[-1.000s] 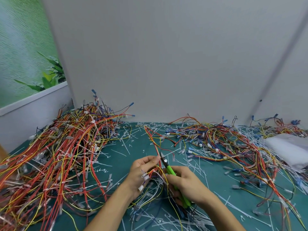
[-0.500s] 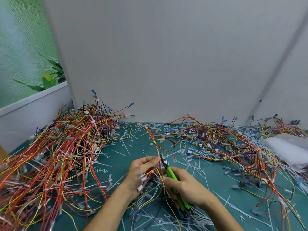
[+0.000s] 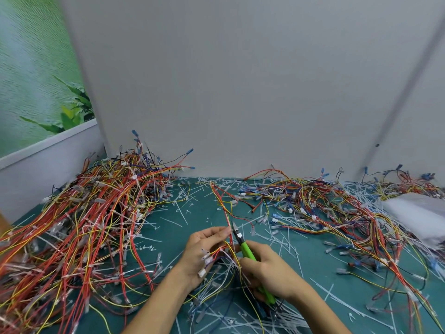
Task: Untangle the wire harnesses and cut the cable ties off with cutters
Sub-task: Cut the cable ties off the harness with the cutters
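My left hand pinches a thin harness of red and yellow wires that runs away from me across the green mat. My right hand grips green-handled cutters. Their metal jaws point up and left, right beside the red wires at my left fingertips. White connectors and more wires hang under my left palm. I cannot see a cable tie between the jaws.
A big pile of tangled red and yellow harnesses fills the left side. Another looser pile lies at the right. Cut white cable ties litter the mat. A white bag lies at the far right. A grey wall stands behind.
Both hands have stayed nearly in place. The cutters' jaws have edged a little closer to the red wires at my left fingertips.
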Action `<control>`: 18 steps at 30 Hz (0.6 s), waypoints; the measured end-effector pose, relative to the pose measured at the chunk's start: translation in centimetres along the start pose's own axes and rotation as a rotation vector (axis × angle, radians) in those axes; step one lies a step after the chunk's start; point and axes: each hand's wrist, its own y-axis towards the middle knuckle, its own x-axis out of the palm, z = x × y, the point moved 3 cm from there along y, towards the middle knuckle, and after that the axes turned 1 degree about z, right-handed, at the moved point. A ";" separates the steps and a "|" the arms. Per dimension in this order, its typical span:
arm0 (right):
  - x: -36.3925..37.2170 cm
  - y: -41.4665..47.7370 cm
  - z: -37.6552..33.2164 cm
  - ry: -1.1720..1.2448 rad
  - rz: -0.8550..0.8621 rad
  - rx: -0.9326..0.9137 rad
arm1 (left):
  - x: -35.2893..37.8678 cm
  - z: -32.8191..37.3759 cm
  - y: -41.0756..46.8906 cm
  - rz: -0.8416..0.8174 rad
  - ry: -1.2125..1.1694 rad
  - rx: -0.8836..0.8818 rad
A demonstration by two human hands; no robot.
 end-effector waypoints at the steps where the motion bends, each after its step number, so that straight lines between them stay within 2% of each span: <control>1: 0.1 0.0 -0.1 0.014 -0.014 0.000 | 0.0 0.0 0.0 0.000 0.005 0.001; 9: 0.0 0.0 0.0 -0.029 0.004 0.005 | -0.1 0.0 -0.1 0.009 0.027 0.001; 18: 0.0 -0.1 -0.1 0.064 -0.013 0.029 | -0.2 -0.4 0.2 0.029 0.080 0.010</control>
